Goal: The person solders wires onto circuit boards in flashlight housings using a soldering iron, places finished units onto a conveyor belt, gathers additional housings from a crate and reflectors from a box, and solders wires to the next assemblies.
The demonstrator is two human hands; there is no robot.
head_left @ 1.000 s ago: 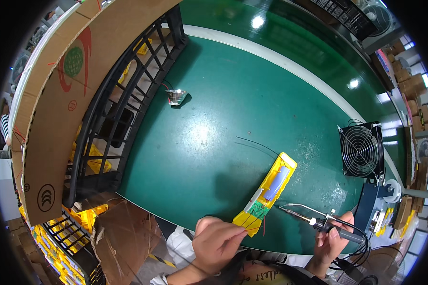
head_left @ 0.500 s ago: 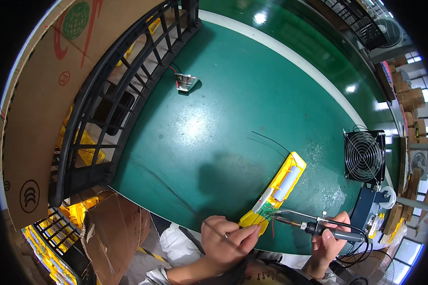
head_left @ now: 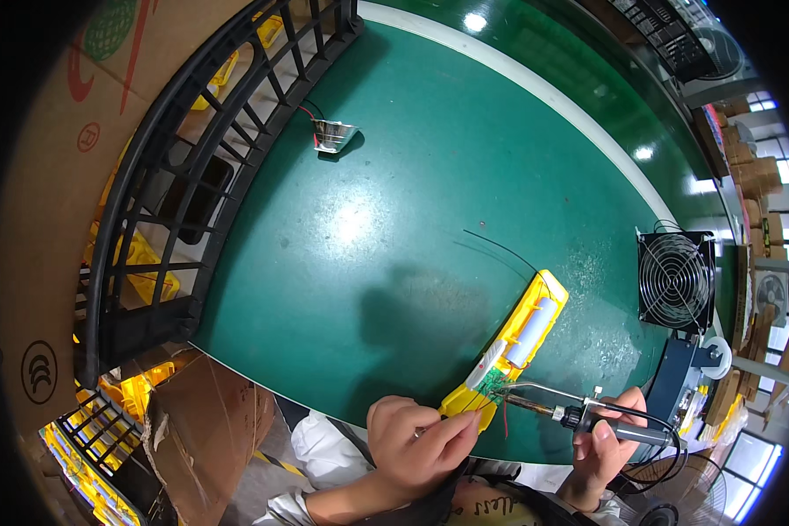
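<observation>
- Your left hand [head_left: 415,441], low in the frame just right of centre, pinches the near end of the yellow casing [head_left: 507,355] between fingertips.
- The casing lies slanting on the green table [head_left: 394,219], lower right of centre, its small circuit board exposed.
- Your right hand [head_left: 607,438], at lower right, is closed around the soldering iron [head_left: 579,415]; its tip touches the board.
- A black fan [head_left: 675,280] stands at right; a small silver part with wires [head_left: 333,136] lies upper left.
</observation>
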